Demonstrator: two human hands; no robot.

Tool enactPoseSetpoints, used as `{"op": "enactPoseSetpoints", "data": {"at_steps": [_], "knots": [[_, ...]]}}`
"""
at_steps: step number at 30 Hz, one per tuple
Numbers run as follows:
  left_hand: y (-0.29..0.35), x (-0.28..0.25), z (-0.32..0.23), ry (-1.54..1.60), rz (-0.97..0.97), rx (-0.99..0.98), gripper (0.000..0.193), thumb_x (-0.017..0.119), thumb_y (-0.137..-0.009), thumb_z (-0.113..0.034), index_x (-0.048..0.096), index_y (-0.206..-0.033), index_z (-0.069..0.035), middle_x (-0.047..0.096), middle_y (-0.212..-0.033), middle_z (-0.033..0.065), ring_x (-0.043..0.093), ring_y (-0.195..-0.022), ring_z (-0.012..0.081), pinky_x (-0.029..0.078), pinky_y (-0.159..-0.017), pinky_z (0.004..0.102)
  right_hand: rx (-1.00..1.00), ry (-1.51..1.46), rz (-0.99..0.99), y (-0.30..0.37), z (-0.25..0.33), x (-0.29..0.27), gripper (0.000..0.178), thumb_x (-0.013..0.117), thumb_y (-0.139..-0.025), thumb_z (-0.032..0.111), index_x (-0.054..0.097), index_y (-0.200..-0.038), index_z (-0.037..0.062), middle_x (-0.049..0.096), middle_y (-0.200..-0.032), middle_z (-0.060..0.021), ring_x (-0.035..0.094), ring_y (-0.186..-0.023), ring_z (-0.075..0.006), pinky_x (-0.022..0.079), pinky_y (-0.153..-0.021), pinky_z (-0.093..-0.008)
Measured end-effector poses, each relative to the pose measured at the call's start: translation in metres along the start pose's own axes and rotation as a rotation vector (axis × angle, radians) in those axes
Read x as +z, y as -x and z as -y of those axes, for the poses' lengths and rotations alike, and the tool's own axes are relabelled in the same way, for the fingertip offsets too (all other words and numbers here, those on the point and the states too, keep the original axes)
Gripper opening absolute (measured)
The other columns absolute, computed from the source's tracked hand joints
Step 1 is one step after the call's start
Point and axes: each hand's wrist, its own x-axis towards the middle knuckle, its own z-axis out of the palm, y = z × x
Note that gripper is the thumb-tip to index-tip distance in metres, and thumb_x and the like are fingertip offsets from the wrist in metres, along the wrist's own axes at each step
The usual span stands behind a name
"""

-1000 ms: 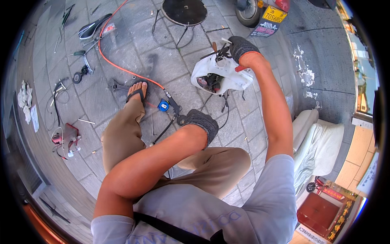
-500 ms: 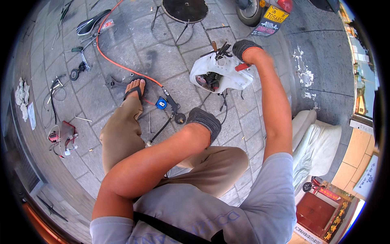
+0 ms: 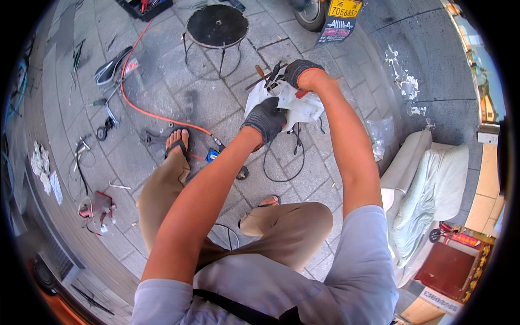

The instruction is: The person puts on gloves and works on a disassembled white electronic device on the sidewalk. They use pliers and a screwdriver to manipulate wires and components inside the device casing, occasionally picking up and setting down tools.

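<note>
A white moulded plastic cover with dark parts and cables on it stands on the paving in front of me. My left hand, in a dark knitted glove, is closed at its near left side, fingertips partly hidden. At the far right edge, my right hand, gloved too, has its fingers curled; what they hold is hidden. A red piece like a tool handle shows just below it. A screwdriver with a brown handle lies at the cover's far edge. A black cable loops on the ground nearer me.
A round black stool stands beyond the cover. An orange hose runs to an air tool near a blue tape measure. A bicycle saddle and several tools lie left. A cushioned seat is right, a scooter wheel far.
My left hand has reached forward from near my knee to the white cover. My right hand stays at the cover's far side. The view has shifted, and my right foot now shows.
</note>
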Motion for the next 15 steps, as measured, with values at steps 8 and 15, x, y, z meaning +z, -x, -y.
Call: {"op": "enactPoseSetpoints", "data": {"at_steps": [8,15], "knots": [[-0.058,0.037,-0.01,0.641,-0.18,-0.217,0.052,0.054,-0.093,0.001,0.047,-0.144,0.0,0.058,-0.136,0.0241,0.076,-0.088,0.029,0.064,-0.065,0.0395,0.202,-0.504,0.135,-0.005,0.002,-0.006,0.028,0.053,-0.093,0.007,0.066,-0.113,-0.0085,0.071,-0.111,-0.0263,0.078,-0.088,-0.0329,0.061,-0.076,-0.0437],[-0.095,0.045,-0.005,0.728,-0.221,-0.348,0.028,0.05,-0.096,-0.001,0.055,-0.122,0.003,0.071,-0.1,0.0226,0.076,-0.078,0.0335,0.061,-0.054,0.0407,0.046,-0.045,0.112,-0.009,0.008,-0.011,0.027,0.062,-0.09,0.016,0.073,-0.109,-0.0003,0.073,-0.11,-0.0231,0.073,-0.093,-0.0394,0.059,-0.08,-0.0456]]}}
